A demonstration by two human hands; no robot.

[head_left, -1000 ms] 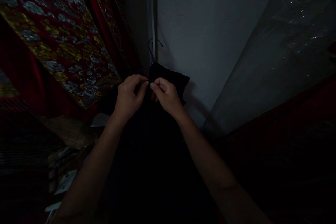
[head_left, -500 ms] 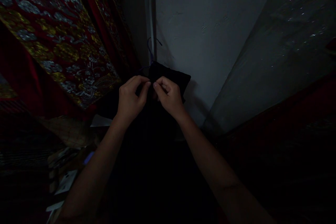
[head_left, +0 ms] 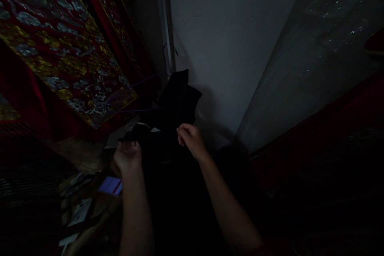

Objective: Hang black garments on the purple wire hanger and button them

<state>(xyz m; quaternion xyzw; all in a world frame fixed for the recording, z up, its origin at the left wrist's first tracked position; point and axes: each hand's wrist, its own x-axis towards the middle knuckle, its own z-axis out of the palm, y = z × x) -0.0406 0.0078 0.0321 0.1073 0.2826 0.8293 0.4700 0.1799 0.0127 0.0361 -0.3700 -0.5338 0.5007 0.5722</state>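
In the dim head view, black cloth [head_left: 180,94] lies before me, its pointed folds standing against the pale wall. My left hand [head_left: 128,156] is turned palm up at the lower left, fingers curled over a dark edge of this cloth. My right hand [head_left: 191,140] is closed at the cloth's right side, thumb against the curled fingers; what it holds, if anything, is lost in the dark. Between the hands shows a small white scrap [head_left: 155,129]. A thin purple cord [head_left: 144,110] stretches leftward across the black cloth.
Red cloth with gold and silver embroidery [head_left: 72,64] hangs at the left. A lit phone [head_left: 111,186] and a white phone-shaped object [head_left: 80,212] lie at the lower left. A pale pole [head_left: 167,20] stands by the wall [head_left: 228,48]. Shiny clear plastic [head_left: 300,68] covers the right side.
My hands, earlier pinched close together at the black cloth, have moved apart and toward me. The left has turned palm up and gone left. The cloth's folds have spread and the lit phone is uncovered.
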